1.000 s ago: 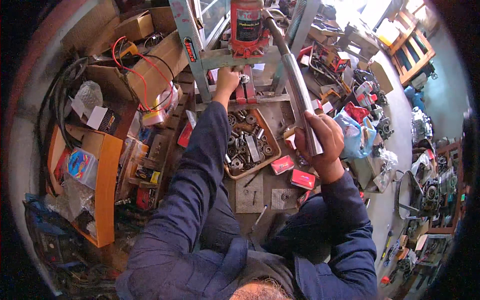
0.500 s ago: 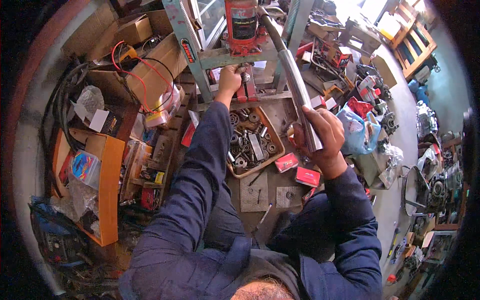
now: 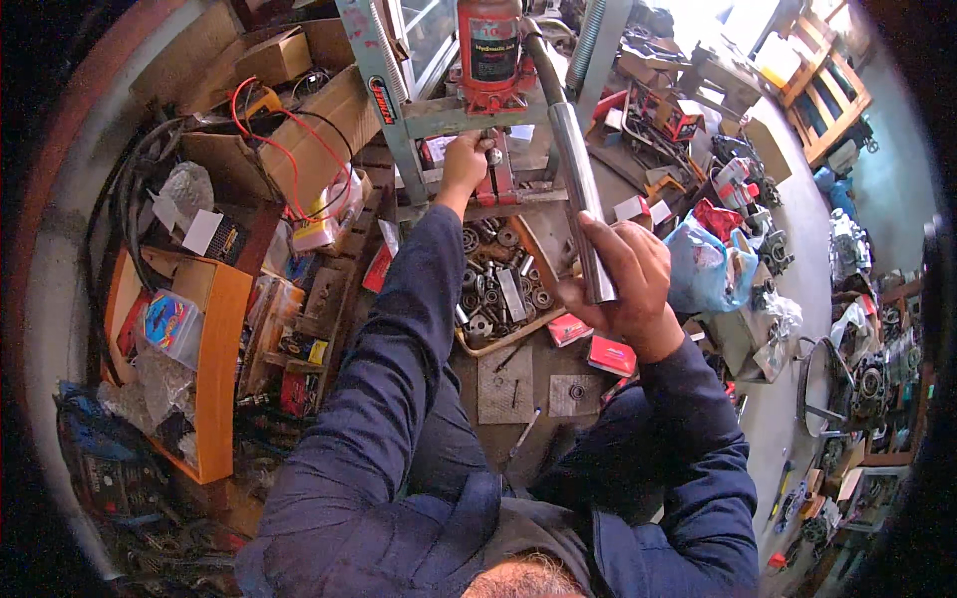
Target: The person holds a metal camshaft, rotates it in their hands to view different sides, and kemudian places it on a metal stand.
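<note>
Toward the left edge of the floor [image 3: 768,409], black cables [image 3: 125,189] droop beside a cardboard box [image 3: 334,122] and an orange wooden box [image 3: 216,379] holding bubble wrap [image 3: 164,374]; toward the right edge sit a pale-blue plastic bag [image 3: 695,264] and, at the far corner, a wooden pallet [image 3: 840,131]

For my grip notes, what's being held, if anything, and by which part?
The right hand grips a metal pipe by its near end. The left hand is below the red jack; whether it holds anything can't be told.
</note>
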`<state>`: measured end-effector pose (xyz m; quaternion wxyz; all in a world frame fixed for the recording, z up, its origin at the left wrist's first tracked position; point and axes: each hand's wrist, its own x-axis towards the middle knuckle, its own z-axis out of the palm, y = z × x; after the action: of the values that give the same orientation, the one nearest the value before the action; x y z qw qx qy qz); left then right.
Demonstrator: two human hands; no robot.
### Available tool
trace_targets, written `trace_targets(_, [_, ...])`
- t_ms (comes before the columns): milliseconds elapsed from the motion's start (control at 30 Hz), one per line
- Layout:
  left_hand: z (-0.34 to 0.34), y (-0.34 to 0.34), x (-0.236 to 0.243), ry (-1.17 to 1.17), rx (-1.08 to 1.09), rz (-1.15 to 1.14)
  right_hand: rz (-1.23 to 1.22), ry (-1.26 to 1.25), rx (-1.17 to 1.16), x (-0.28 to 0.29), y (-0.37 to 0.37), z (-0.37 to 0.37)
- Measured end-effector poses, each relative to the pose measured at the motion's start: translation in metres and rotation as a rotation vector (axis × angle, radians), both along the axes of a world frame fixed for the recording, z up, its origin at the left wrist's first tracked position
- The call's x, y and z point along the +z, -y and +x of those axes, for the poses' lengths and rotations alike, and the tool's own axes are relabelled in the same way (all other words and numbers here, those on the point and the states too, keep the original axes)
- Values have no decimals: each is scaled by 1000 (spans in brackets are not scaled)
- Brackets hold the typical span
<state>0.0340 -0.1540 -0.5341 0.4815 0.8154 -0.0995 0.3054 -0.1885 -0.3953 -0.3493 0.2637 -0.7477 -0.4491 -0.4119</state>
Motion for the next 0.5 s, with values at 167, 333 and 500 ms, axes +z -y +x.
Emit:
trace_targets(167, [-1,-2,-1,-89,11,-17,-35,-30,-12,2,1,-3])
trace_targets(333, [-3,-1,2,-103,1,-15,5,6,1,0,-1,-1])
trace_targets(500, [-4,1,2,-50,21,-32,0,9,21,1,-1,1])
